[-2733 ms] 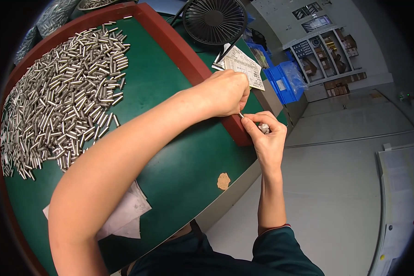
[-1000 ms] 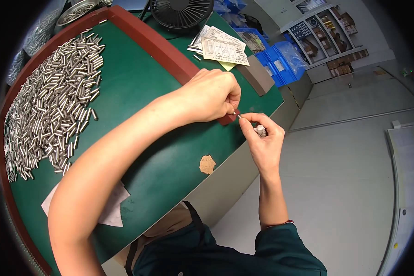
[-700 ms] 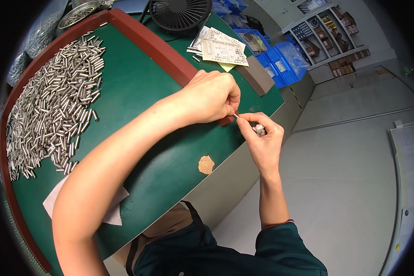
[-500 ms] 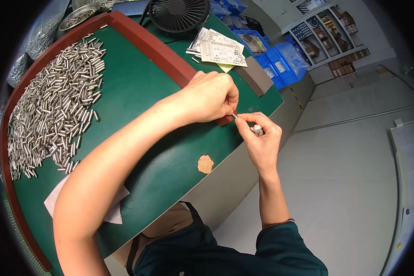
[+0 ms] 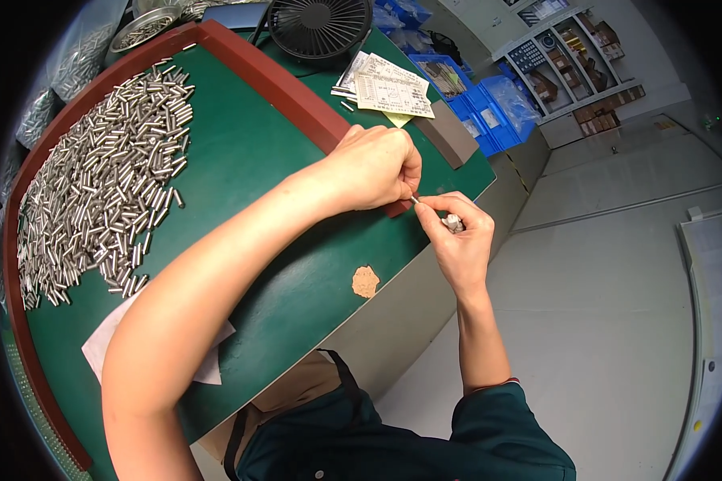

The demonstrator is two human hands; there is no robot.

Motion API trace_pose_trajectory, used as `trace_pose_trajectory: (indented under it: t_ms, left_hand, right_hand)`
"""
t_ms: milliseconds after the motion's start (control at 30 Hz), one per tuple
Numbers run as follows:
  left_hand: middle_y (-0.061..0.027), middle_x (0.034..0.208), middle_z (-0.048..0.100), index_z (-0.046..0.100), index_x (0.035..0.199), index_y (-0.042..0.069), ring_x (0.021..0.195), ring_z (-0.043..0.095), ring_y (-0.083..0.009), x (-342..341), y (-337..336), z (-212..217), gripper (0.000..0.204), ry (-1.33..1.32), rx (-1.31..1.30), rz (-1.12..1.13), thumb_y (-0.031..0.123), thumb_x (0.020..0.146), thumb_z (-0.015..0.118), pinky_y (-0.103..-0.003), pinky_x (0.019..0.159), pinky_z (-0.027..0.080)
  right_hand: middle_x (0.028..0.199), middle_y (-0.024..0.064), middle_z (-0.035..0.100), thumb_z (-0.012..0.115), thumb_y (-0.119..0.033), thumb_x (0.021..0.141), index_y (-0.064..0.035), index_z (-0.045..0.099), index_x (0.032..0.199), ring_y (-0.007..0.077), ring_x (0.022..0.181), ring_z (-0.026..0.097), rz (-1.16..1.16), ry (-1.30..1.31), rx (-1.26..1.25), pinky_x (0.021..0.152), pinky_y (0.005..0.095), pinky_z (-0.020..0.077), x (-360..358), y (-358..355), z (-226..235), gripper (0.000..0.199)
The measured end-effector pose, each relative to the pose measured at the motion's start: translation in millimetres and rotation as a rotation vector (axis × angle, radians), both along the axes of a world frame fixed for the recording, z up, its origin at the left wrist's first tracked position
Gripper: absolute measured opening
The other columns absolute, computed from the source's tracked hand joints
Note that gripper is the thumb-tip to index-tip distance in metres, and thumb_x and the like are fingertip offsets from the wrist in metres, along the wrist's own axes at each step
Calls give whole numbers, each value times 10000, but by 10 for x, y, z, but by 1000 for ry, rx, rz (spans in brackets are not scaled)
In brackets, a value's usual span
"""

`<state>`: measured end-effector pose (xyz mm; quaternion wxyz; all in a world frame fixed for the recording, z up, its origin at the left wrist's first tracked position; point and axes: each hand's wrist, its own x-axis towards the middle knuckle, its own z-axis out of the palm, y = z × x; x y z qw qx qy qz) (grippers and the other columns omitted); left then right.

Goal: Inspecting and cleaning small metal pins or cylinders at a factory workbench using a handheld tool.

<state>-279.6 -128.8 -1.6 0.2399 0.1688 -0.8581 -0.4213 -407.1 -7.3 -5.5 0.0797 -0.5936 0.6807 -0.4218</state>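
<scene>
With right hand (image 5: pixel 465 239) fingertips, pinches a pin (image 5: pixel 415 200) just between both hands, likely for steadiness; cannot tell whether left hand (image 5: pixel 379 167), curled against its other end, also grips. Holds a white wad (image 5: pixel 453 224) in right palm, presumably to free fingertips. Well left of left hand, has a pin heap (image 5: pixel 108 180) inside a red rail (image 5: pixel 277 90), probably against rolling.

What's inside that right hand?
The right hand pinches a metal pin, and a pale, lumpy thing shows inside. Its grip covers the rest, so I can't identify that thing.
</scene>
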Motion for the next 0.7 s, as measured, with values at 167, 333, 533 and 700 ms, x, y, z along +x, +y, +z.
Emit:
trace_pose_trajectory:
  t_ms: [167, 333, 533, 700]
  left_hand:
    - [-76, 642, 615, 634, 626, 53, 694, 596, -230, 1, -19, 6, 10, -57, -4, 12, 57, 618, 636, -365, 685, 382]
    - [-104, 577, 594, 611, 632, -9, 557, 591, -198, -22, -25, -39, 69, 17, -36, 48, 36, 612, 659, -308, 554, 457]
    - [-108, 615, 607, 619, 629, 4, 608, 603, -228, -37, -60, 6, 76, -40, -11, 49, 29, 588, 678, -326, 582, 456]
    - [-99, 629, 609, 618, 610, 21, 664, 604, -238, -69, -43, 1, 83, -75, 17, 87, 32, 573, 691, -341, 653, 434]
  right_hand:
    - [680, 76, 599, 652, -9, 690, 22, 631, 739, 120, 565, 525, 0, 52, 6, 504, 240, 407, 6, 0, 16, 61]
    - [700, 62, 596, 644, 13, 706, 41, 629, 758, 78, 596, 499, -11, 93, 46, 514, 209, 382, 27, 2, 47, 61]
    - [677, 67, 587, 650, 10, 688, 20, 631, 740, 120, 575, 527, -27, 151, 40, 506, 243, 406, 58, -16, 72, 56]
    - [681, 60, 587, 650, 11, 690, 17, 633, 740, 121, 579, 530, -38, 176, 80, 504, 243, 404, 90, -13, 97, 54]
